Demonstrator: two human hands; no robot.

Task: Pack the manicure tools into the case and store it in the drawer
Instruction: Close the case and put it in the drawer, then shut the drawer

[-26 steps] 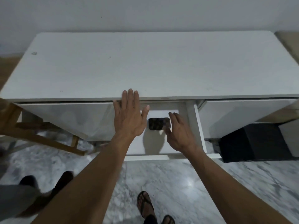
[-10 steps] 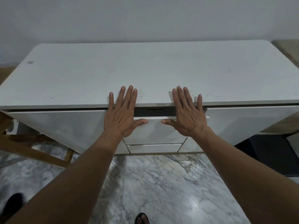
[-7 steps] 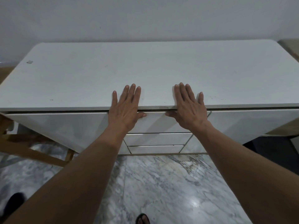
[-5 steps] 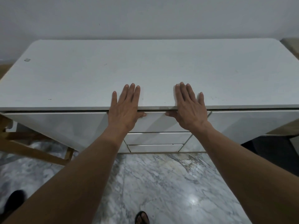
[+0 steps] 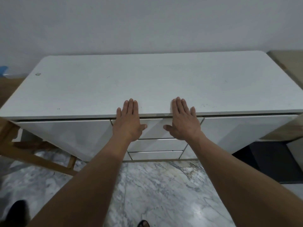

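The white cabinet's top middle drawer (image 5: 155, 126) is pushed in flush with the fronts beside it. My left hand (image 5: 129, 121) lies flat against the drawer's left part, fingers straight and reaching over the cabinet top's edge. My right hand (image 5: 183, 121) lies flat against its right part in the same way. Neither hand holds anything. The dark manicure case is not visible; the closed drawer front hides the inside.
The white cabinet top (image 5: 147, 82) stands against a pale wall. Two lower drawers (image 5: 155, 149) sit under the top one. A wooden frame (image 5: 32, 154) leans at the left, a black box (image 5: 268, 163) stands on the marble floor (image 5: 155, 190) at right.
The drawer, open with the dark case inside 2.6 s ago, has been pushed fully in by both flat hands. In the last half second the hands have stayed on its front.
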